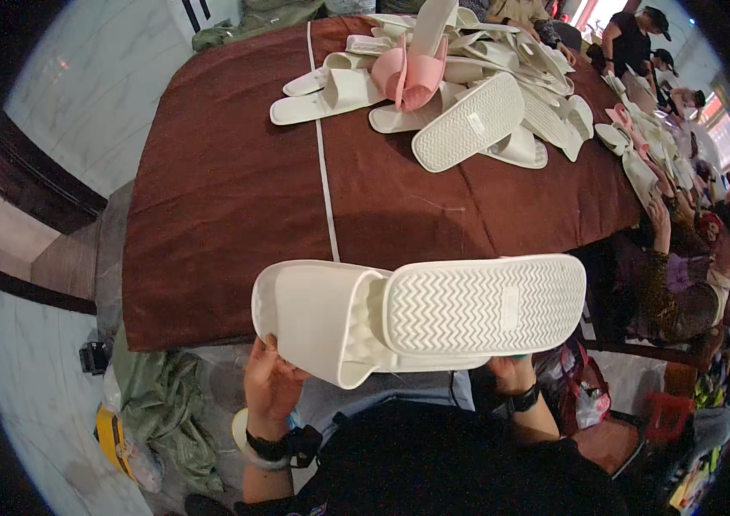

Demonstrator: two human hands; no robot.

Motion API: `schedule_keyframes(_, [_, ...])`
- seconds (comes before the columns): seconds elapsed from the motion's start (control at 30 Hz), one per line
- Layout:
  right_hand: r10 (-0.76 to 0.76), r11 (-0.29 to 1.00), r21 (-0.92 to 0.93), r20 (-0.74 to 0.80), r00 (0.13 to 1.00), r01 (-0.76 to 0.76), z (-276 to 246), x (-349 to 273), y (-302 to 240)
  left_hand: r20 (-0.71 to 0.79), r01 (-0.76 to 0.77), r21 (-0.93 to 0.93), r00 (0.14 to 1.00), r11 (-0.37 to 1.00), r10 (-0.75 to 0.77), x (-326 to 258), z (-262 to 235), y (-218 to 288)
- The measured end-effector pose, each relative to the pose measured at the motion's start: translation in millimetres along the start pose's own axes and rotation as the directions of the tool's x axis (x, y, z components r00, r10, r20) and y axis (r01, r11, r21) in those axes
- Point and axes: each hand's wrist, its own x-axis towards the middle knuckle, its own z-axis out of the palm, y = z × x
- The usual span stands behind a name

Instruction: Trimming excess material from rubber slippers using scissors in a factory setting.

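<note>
Two white slippers (485,305) held together at a cloth-covered table

In the head view, the pair is held in front of the person, appearing over the near edge of a brown cloth (227,189). The strapped slipper (309,310) shows its smooth, broad band at the left. The upturned slipper (545,301) overlaps its right part, with the zigzag sole facing the camera.

The left hand (275,374) has its fingers curled, closed on the lower left edge of the strapped slipper. The right hand (511,374) is just below the upturned slipper, toward its right end; its fingers are mostly hidden behind the slippers, so how far they are closed, and on what, cannot be told. A dark band (523,399) circles the right wrist.

Farther back on the cloth lies a heap of white slippers (472,125), some soles up, with pink straps (391,73) among them. A pale line (325,172) runs down the cloth. At the right, a co-worker's hand (659,224) is near more slippers, and crumpled green sacking (167,413) lies on the floor at the left
</note>
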Motion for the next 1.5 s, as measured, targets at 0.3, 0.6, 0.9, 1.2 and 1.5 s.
schedule_keyframes(0.3, [-0.077,0.918,-0.394,-0.282,0.956,-0.043,9.3,-29.7,32.6,-0.112,0.228,0.262,0.972,0.938,-0.205,2.9,26.3,-43.8])
schedule_keyframes(0.6, [-0.190,0.362,-0.928,0.019,0.982,0.088,-13.4,-30.1,-20.7,-0.288,0.239,0.242,0.943,0.940,-0.166,5.9,13.3,-39.5])
schedule_keyframes(0.9, [-0.091,0.839,-0.544,-0.192,0.977,-0.028,18.5,-33.4,-22.6,-0.234,0.254,0.606,0.963,0.754,-0.137,16.1,16.2,-43.5])
schedule_keyframes(1.2, [-0.591,0.793,-0.341,-0.234,0.772,0.504,-33.2,-40.9,-69.5,0.046,-0.159,0.793,0.978,0.588,0.203,45.8,49.0,13.8])
schedule_keyframes(1.5, [-0.703,0.692,0.183,-0.052,0.709,0.699,-43.1,3.3,-167.9,0.320,-0.339,0.716,0.936,-0.610,-0.146,216.9,106.0,-71.0])
